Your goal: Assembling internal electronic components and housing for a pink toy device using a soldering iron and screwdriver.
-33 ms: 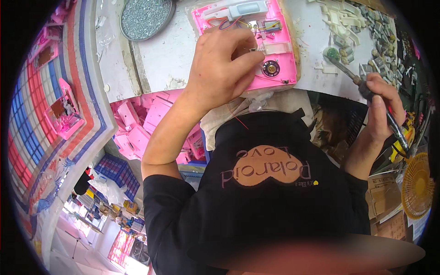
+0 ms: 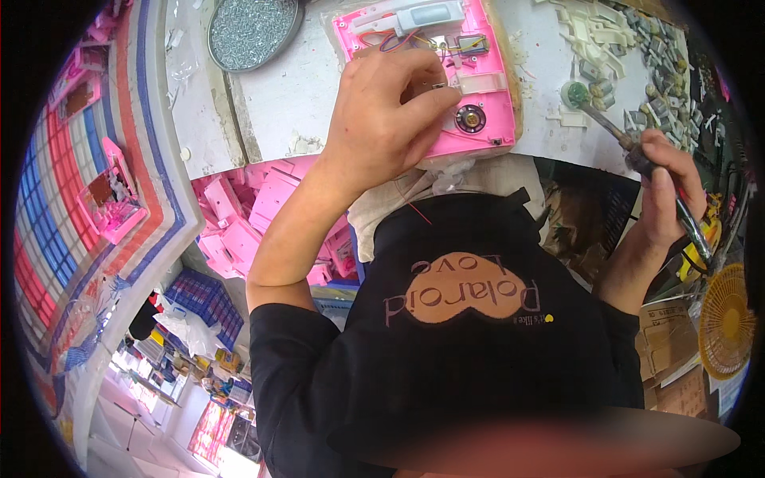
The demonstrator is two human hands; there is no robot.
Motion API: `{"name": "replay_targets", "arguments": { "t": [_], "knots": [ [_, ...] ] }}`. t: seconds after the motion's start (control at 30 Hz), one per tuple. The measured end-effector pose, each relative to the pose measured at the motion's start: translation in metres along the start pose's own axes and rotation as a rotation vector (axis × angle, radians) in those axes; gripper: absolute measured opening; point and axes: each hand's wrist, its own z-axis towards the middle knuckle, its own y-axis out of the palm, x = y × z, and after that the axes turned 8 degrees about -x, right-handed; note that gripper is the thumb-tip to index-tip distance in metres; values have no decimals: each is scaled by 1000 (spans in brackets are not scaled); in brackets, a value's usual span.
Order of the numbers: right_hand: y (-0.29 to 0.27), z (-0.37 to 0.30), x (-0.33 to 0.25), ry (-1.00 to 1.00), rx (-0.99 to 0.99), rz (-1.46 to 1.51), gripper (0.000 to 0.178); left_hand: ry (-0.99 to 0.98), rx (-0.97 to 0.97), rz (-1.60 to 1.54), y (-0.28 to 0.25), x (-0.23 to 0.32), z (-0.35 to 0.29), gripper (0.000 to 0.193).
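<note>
My left hand [image 2: 378, 115] rests over an open pink plastic housing [image 2: 498, 88], thumb and fingers pinched together near its middle. Whatever lies between the fingertips is hidden or too small to name. In the housing are coloured wires [image 2: 390, 40], a white part with a pale window [image 2: 430, 16], a small dark-framed part [image 2: 472, 45], a clear plastic piece [image 2: 480, 83] and a round black speaker [image 2: 470, 119]. On the right, my right hand [image 2: 669, 183] is closed round a soldering iron [image 2: 610, 127]. Its tip meets a small round greenish piece [image 2: 574, 94] on the table.
A round metal tray [image 2: 300, 24] of small screws stands at the back left. Several small metal motors [image 2: 665, 99] and white plastic parts [image 2: 594, 32] lie at the back right. Pink housings [image 2: 271, 195] are piled below the table's left edge. A yellow fan [image 2: 727, 323] stands at far right.
</note>
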Motion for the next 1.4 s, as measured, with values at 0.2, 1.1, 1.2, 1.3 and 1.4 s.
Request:
{"name": "replay_targets", "arguments": {
  "t": [0.2, 1.1, 1.2, 1.3, 1.4],
  "knots": [
    [-4, -11, -1, 79, 74, 51, 26, 18, -3, -27, 0, -2, 5, 35],
    [41, 76, 11, -25, -340, 315, 18, -47, -53, -78, -1, 2, 15, 13],
    [46, 83, 10, -54, -441, 248, 19, -53, -84, -63, -4, 3, 18, 12],
    [51, 88, 7, -39, -498, 196, 17, -43, -82, -81, -5, 3, 19, 10],
    [54, 91, 6, -11, -546, 204, 16, -11, -79, -80, -7, 2, 21, 10]
  ]
}}
